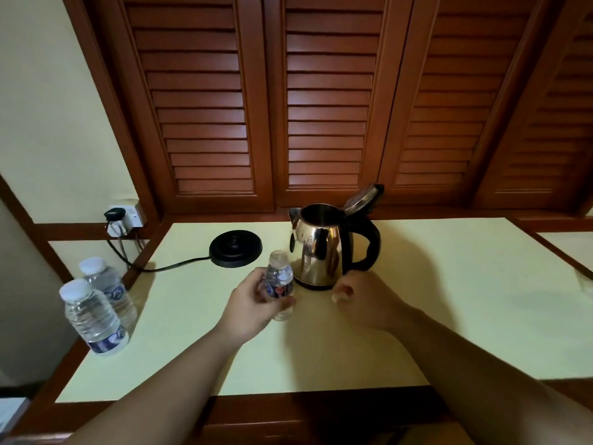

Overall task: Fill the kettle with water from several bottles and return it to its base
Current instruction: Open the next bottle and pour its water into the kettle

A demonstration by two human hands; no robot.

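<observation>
A steel kettle (321, 248) with a black handle stands on the pale tabletop (449, 300), its lid tipped open at the back. Its round black base (235, 248) lies apart to the left, with a cord running to a wall socket. My left hand (248, 311) grips a small clear bottle (279, 279) with a blue label, upright, uncapped, just left of the kettle. My right hand (356, 297) hovers in front of the kettle with fingers curled; whether it holds the cap is hidden. Two capped bottles (96, 316) stand at the table's left edge.
The wall socket (126, 216) with a plug sits at the back left corner. Wooden louvred shutters (327, 101) rise directly behind the table. The wooden front edge of the table (288, 409) is near my arms.
</observation>
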